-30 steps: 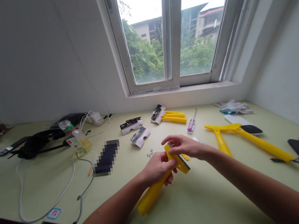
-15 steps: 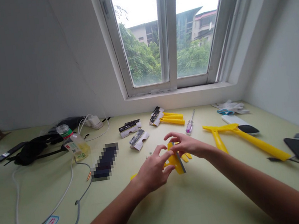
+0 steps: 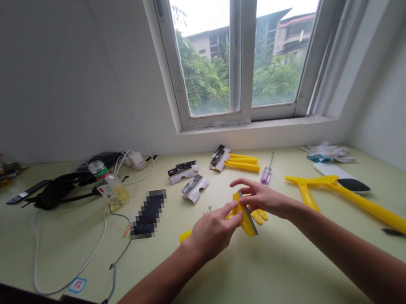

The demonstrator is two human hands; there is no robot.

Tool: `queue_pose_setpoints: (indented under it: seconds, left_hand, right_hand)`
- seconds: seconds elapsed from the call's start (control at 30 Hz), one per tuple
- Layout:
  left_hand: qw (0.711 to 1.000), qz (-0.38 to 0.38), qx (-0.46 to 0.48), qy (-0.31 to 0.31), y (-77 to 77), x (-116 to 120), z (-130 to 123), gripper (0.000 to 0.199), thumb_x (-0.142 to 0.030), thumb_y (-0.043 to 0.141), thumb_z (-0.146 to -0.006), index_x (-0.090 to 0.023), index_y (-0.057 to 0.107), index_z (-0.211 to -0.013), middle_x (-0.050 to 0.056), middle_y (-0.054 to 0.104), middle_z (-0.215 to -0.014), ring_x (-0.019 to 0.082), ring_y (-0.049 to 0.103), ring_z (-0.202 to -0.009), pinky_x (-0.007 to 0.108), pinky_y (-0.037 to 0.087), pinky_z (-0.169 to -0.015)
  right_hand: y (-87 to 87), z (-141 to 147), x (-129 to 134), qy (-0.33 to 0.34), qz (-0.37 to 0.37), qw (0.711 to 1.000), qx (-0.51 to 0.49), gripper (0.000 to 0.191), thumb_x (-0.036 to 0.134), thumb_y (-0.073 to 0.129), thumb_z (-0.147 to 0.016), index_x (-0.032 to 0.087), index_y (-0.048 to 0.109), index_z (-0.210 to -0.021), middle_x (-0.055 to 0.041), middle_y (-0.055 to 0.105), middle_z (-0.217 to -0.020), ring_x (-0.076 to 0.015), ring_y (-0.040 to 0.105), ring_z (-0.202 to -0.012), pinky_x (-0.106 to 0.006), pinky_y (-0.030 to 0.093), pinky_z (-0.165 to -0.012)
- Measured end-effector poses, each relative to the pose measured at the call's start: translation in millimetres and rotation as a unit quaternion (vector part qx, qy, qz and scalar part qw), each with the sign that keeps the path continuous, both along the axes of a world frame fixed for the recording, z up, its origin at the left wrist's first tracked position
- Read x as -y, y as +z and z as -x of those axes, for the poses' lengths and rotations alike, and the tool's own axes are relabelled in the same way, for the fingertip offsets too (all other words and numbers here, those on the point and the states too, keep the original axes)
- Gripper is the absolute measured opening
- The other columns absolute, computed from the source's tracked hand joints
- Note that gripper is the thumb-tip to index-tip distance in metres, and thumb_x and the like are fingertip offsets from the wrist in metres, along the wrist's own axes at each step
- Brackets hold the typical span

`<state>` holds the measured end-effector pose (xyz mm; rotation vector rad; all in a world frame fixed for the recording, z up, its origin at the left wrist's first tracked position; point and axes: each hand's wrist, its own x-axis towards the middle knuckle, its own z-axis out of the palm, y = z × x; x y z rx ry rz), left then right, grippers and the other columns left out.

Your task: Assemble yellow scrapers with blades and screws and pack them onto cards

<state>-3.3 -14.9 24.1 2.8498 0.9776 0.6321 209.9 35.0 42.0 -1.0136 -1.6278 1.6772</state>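
Observation:
In front of me is a yellow squeegee (image 3: 248, 223) with a dark grey blade along its right side. My left hand (image 3: 214, 230) grips it, thumb and fingers closed on its head; a yellow handle end (image 3: 185, 236) shows behind the wrist. With thumb and fingertips, my right hand (image 3: 264, 198) pinches the upper end of the head by the blade. Small yellow pieces (image 3: 259, 216) lie on the table just behind, partly covered by the hands. Some small metal parts (image 3: 207, 210), too tiny to name surely, lie beyond my left hand.
A screwdriver (image 3: 266, 173), yellow handles (image 3: 244, 163) in card packaging and several cards (image 3: 195, 188) lie toward the window. To the right are larger yellow squeegee-like tools (image 3: 369, 204) and white gloves (image 3: 333, 151). A bottle (image 3: 107, 185) and cables (image 3: 103, 246) occupy the left.
The view has turned slightly, so the scene sits further right. My left fingers have closed flatter over the squeegee head, while my right hand stays at its upper end.

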Motion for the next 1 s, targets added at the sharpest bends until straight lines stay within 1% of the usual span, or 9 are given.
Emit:
queue_pose_setpoints:
  seconds: [0.1, 0.17, 0.23, 0.3, 0.37, 0.47, 0.57, 0.8, 1.0]
  left_hand:
    - [0.999, -0.011, 0.020, 0.035, 6.7, -12.6, 11.5, 0.033, -0.020, 0.040, -0.095, -0.022, 0.056, -0.124, 0.014, 0.049, -0.138, 0.027, 0.062, -0.109, 0.037, 0.055, -0.084]
    - [0.994, -0.024, 0.071, 0.082, 12.1, -26.1, 24.1, 0.029, -0.023, 0.041, -0.096, -0.020, 0.057, -0.120, 0.015, 0.050, -0.136, 0.027, 0.061, -0.111, 0.039, 0.054, -0.089]
    - [0.982, -0.043, 0.124, 0.134, 15.9, -40.2, 37.7, 0.026, -0.023, 0.046, -0.095, -0.019, 0.057, -0.118, 0.015, 0.052, -0.133, 0.026, 0.062, -0.110, 0.041, 0.054, -0.090]
    - [0.969, -0.070, 0.160, 0.173, 17.0, -51.7, 48.4, 0.024, -0.021, 0.049, -0.093, -0.020, 0.056, -0.116, 0.014, 0.053, -0.131, 0.026, 0.061, -0.112, 0.041, 0.053, -0.092]
    - [0.961, -0.089, 0.177, 0.195, 15.9, -58.7, 54.0, 0.024, -0.018, 0.050, -0.092, -0.021, 0.055, -0.115, 0.012, 0.054, -0.129, 0.025, 0.059, -0.115, 0.041, 0.052, -0.094]
    - [0.957, -0.097, 0.180, 0.204, 13.3, -61.5, 54.8, 0.027, -0.016, 0.050, -0.091, -0.021, 0.053, -0.117, 0.012, 0.055, -0.129, 0.025, 0.058, -0.117, 0.041, 0.051, -0.097]
    - [0.959, -0.091, 0.178, 0.203, 12.1, -60.5, 53.0, 0.029, -0.016, 0.051, -0.091, -0.020, 0.053, -0.119, 0.013, 0.055, -0.128, 0.026, 0.058, -0.117, 0.041, 0.052, -0.096]
    - [0.959, -0.080, 0.196, 0.189, 9.7, -61.0, 52.4, 0.029, -0.017, 0.050, -0.091, -0.019, 0.052, -0.120, 0.013, 0.055, -0.129, 0.026, 0.057, -0.119, 0.042, 0.050, -0.097]
    - [0.955, -0.069, 0.237, 0.167, 8.0, -60.0, 51.7, 0.026, -0.019, 0.050, -0.091, -0.020, 0.054, -0.117, 0.014, 0.054, -0.130, 0.026, 0.056, -0.119, 0.043, 0.049, -0.097]
  right_hand:
    - [0.0, -2.6, -11.3, -0.030, -0.029, 0.999, -0.016, 0.044, 0.035, 0.063, -0.082, 0.022, 0.049, -0.122, -0.0023, 0.062, -0.092, -0.0152, 0.063, -0.078, -0.032, 0.052, -0.073]
    - [-1.3, 0.2, -20.8, -0.082, -0.122, 0.987, 0.066, 0.032, 0.036, 0.056, -0.085, 0.019, 0.056, -0.113, -0.0055, 0.065, -0.092, -0.0168, 0.063, -0.078, -0.034, 0.051, -0.075]
    - [-5.3, 10.0, -27.0, -0.099, -0.246, 0.943, 0.204, 0.021, 0.031, 0.052, -0.086, 0.019, 0.064, -0.099, -0.0063, 0.068, -0.089, -0.0175, 0.063, -0.077, -0.033, 0.050, -0.072]
    - [-11.5, 26.1, -27.8, -0.041, -0.344, 0.884, 0.314, 0.019, 0.024, 0.050, -0.086, 0.020, 0.068, -0.091, -0.0052, 0.070, -0.087, -0.0170, 0.063, -0.077, -0.030, 0.049, -0.072]
    - [-18.2, 45.3, -25.2, 0.028, -0.394, 0.845, 0.361, 0.021, 0.019, 0.050, -0.085, 0.022, 0.071, -0.091, -0.0040, 0.071, -0.086, -0.0161, 0.064, -0.076, -0.028, 0.048, -0.072]
    - [-26.6, 69.1, -23.4, 0.048, -0.415, 0.825, 0.381, 0.023, 0.019, 0.052, -0.085, 0.023, 0.071, -0.097, -0.0045, 0.071, -0.094, -0.0170, 0.063, -0.081, -0.028, 0.046, -0.074]
    - [-31.5, 80.0, -27.7, 0.054, -0.426, 0.809, 0.402, 0.025, 0.021, 0.050, -0.087, 0.024, 0.069, -0.102, -0.0061, 0.069, -0.102, -0.0191, 0.063, -0.087, -0.029, 0.045, -0.076]
    - [-33.3, 83.8, -37.6, 0.090, -0.438, 0.783, 0.432, 0.022, 0.016, 0.051, -0.084, 0.023, 0.071, -0.089, -0.0052, 0.070, -0.090, -0.0188, 0.063, -0.080, -0.027, 0.043, -0.070]
    - [-37.0, 85.8, -41.0, 0.094, -0.445, 0.780, 0.430, 0.018, 0.017, 0.049, -0.085, 0.019, 0.067, -0.081, -0.0065, 0.069, -0.084, -0.0189, 0.062, -0.077, -0.028, 0.044, -0.069]
